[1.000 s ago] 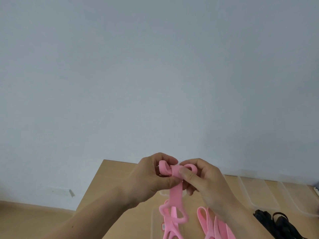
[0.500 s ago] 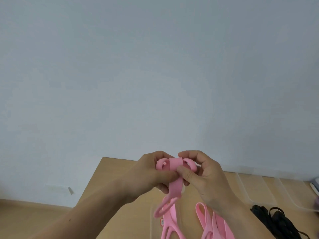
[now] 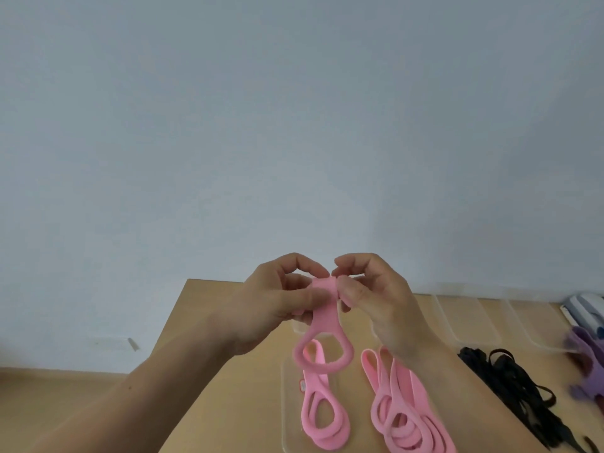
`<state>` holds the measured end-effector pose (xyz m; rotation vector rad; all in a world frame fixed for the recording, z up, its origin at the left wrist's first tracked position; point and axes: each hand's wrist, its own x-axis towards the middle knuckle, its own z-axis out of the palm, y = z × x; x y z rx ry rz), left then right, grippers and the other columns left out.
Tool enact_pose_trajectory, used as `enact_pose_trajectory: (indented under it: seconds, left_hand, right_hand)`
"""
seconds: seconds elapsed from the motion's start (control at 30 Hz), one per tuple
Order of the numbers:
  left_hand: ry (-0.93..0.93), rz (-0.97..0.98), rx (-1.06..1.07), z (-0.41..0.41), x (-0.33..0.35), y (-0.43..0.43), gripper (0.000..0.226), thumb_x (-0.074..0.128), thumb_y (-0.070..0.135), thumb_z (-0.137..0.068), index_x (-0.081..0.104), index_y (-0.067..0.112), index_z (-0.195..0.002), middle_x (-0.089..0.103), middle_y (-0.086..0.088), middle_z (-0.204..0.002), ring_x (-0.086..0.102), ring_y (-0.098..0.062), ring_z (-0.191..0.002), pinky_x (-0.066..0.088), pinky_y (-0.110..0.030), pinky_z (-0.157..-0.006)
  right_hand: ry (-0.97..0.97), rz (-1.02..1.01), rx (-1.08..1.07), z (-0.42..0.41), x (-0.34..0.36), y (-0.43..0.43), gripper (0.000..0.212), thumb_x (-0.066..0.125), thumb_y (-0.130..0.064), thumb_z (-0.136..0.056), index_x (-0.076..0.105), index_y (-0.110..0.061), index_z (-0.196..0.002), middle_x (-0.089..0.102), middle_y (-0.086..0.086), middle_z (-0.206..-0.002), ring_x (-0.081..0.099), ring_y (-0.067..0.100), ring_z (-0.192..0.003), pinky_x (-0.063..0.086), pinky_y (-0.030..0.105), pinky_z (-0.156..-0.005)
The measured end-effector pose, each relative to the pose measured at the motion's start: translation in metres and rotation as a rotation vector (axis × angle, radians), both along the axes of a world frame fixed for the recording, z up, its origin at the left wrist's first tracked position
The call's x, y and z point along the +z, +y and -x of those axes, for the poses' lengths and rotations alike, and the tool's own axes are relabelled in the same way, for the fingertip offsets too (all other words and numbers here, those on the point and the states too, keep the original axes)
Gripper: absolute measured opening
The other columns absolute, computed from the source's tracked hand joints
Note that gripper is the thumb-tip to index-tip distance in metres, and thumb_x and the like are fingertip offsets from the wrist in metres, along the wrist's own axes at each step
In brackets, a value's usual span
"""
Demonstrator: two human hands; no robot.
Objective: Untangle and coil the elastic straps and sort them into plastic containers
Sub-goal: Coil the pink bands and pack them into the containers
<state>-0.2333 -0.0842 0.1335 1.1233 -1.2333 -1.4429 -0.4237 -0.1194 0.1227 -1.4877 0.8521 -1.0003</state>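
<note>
My left hand (image 3: 281, 299) and my right hand (image 3: 379, 295) are raised above the wooden table (image 3: 228, 371), both pinching the top of a pink elastic strap (image 3: 323, 338). Its lower part hangs down as an open loop. Below it, another pink strap (image 3: 322, 416) lies looped in a clear plastic container (image 3: 286, 403). To the right, a bundle of several pink straps (image 3: 405, 416) lies on the table. A tangle of black straps (image 3: 510, 384) sits further right, and purple straps (image 3: 588, 364) show blurred at the right edge.
Empty clear plastic containers (image 3: 467, 318) stand at the back right of the table against the pale wall. A white and blue object (image 3: 585, 308) lies at the far right edge. The table's left edge (image 3: 173, 315) drops to a wooden floor.
The hanging length of the held pink strap has shortened and now forms one open loop. Both hands have shifted their pinch at its top, and the view has tilted down slightly.
</note>
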Motion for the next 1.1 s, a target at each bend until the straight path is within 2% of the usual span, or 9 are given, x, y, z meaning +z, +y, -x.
enact_pose_trajectory:
  seconds: [0.07, 0.2, 0.37, 0.43, 0.57, 0.77, 0.9, 1.0, 1.1]
  left_hand:
    - [-0.067, 0.058, 0.025, 0.000, -0.002, 0.000, 0.024, 0.075, 0.011, -0.077, 0.067, 0.014, -0.099, 0.066, -0.026, -0.104, 0.065, -0.037, -0.087, 0.054, -0.050, -0.085]
    - [-0.096, 0.104, 0.025, -0.003, -0.007, 0.000, 0.022, 0.074, 0.004, -0.084, 0.064, 0.011, -0.102, 0.071, -0.018, -0.102, 0.069, -0.040, -0.095, 0.057, -0.041, -0.082]
    - [-0.115, 0.048, 0.059, -0.008, -0.010, 0.000, 0.042, 0.080, 0.013, -0.074, 0.061, 0.019, -0.111, 0.064, -0.007, -0.113, 0.069, -0.024, -0.085, 0.059, -0.036, -0.078]
    - [-0.123, -0.020, 0.054, -0.010, -0.011, -0.001, 0.047, 0.083, 0.012, -0.071, 0.060, 0.016, -0.112, 0.064, -0.010, -0.110, 0.069, -0.022, -0.082, 0.058, -0.033, -0.074]
    - [-0.059, -0.151, -0.029, -0.014, -0.012, 0.000, 0.036, 0.080, 0.004, -0.078, 0.057, -0.001, -0.106, 0.069, -0.010, -0.086, 0.066, -0.028, -0.070, 0.056, -0.035, -0.067]
    - [0.113, -0.276, -0.125, -0.020, -0.008, 0.004, 0.039, 0.067, 0.015, -0.080, 0.057, -0.005, -0.112, 0.067, -0.022, -0.095, 0.067, -0.036, -0.078, 0.057, -0.038, -0.071]
    - [0.135, -0.290, -0.143, -0.020, -0.011, 0.003, 0.033, 0.066, 0.027, -0.086, 0.071, -0.001, -0.104, 0.068, -0.020, -0.095, 0.066, -0.034, -0.082, 0.057, -0.034, -0.073]
    - [0.160, -0.251, -0.127, -0.020, -0.013, 0.004, 0.025, 0.071, 0.022, -0.084, 0.072, 0.003, -0.100, 0.068, -0.023, -0.093, 0.063, -0.031, -0.077, 0.055, -0.032, -0.073]
    - [0.125, -0.178, -0.029, -0.019, -0.015, 0.002, 0.037, 0.080, 0.016, -0.075, 0.064, -0.002, -0.104, 0.071, -0.022, -0.094, 0.063, -0.030, -0.072, 0.056, -0.033, -0.072]
  right_hand:
    - [0.033, -0.040, -0.007, -0.002, 0.000, -0.002, 0.027, 0.071, -0.042, -0.076, 0.069, -0.022, -0.093, 0.067, -0.004, -0.074, 0.062, 0.014, -0.066, 0.052, 0.025, -0.064]
    - [0.084, -0.122, 0.071, -0.008, -0.004, -0.002, 0.031, 0.071, -0.041, -0.083, 0.066, -0.014, -0.098, 0.070, 0.007, -0.076, 0.063, 0.023, -0.064, 0.053, 0.027, -0.060]
    - [0.099, -0.080, 0.061, -0.012, -0.007, -0.003, 0.008, 0.072, -0.022, -0.088, 0.068, -0.022, -0.095, 0.071, 0.003, -0.077, 0.067, 0.019, -0.064, 0.053, 0.028, -0.058]
    - [0.093, -0.065, 0.059, -0.013, -0.008, -0.002, 0.012, 0.073, -0.019, -0.087, 0.067, -0.023, -0.096, 0.071, 0.003, -0.080, 0.068, 0.019, -0.066, 0.054, 0.029, -0.058]
    - [0.103, -0.029, 0.079, -0.013, -0.008, 0.000, 0.022, 0.073, -0.015, -0.085, 0.063, -0.027, -0.100, 0.070, 0.001, -0.080, 0.066, 0.021, -0.066, 0.055, 0.030, -0.059]
    - [0.184, 0.047, 0.109, -0.014, -0.011, 0.003, 0.032, 0.074, -0.009, -0.084, 0.064, -0.035, -0.100, 0.070, -0.005, -0.084, 0.065, 0.015, -0.070, 0.057, 0.029, -0.069]
    - [0.225, 0.083, 0.118, -0.017, -0.017, 0.006, 0.031, 0.073, -0.012, -0.082, 0.064, -0.033, -0.103, 0.070, 0.005, -0.091, 0.065, 0.031, -0.083, 0.057, 0.039, -0.077]
    - [0.197, 0.069, 0.133, -0.017, -0.017, 0.007, 0.033, 0.074, -0.012, -0.080, 0.063, -0.030, -0.105, 0.071, 0.008, -0.093, 0.069, 0.030, -0.081, 0.057, 0.047, -0.077]
    - [0.188, 0.042, 0.138, -0.015, -0.017, 0.005, 0.041, 0.078, -0.026, -0.073, 0.061, -0.035, -0.109, 0.069, 0.002, -0.098, 0.068, 0.024, -0.084, 0.058, 0.038, -0.074]
